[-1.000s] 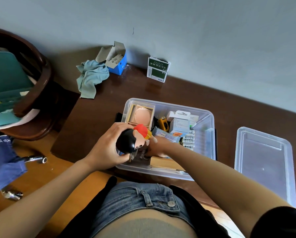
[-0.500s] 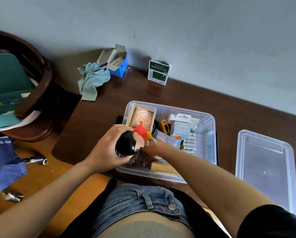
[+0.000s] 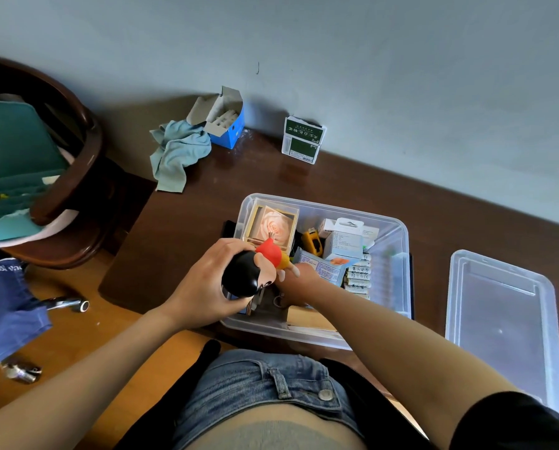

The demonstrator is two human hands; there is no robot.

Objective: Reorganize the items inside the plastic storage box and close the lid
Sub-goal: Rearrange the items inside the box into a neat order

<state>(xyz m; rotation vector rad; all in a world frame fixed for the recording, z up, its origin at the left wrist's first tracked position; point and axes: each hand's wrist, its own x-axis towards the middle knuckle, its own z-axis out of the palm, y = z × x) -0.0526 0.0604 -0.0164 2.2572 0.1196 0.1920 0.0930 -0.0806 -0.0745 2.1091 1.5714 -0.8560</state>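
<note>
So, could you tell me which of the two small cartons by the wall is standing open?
The blue carton beside the crumpled cloth is open, its grey flaps raised with white contents showing. The green and white carton further right looks closed.

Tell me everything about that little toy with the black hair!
The toy figure looks like smooth plastic or vinyl: a big round head with glossy black hair, a skin-coloured face, a red shirt and yellow shorts. It lies tipped sideways, head toward the person, held above the near left corner of the clear storage box. The left hand wraps around its head. Its feet are hard to make out.
</note>
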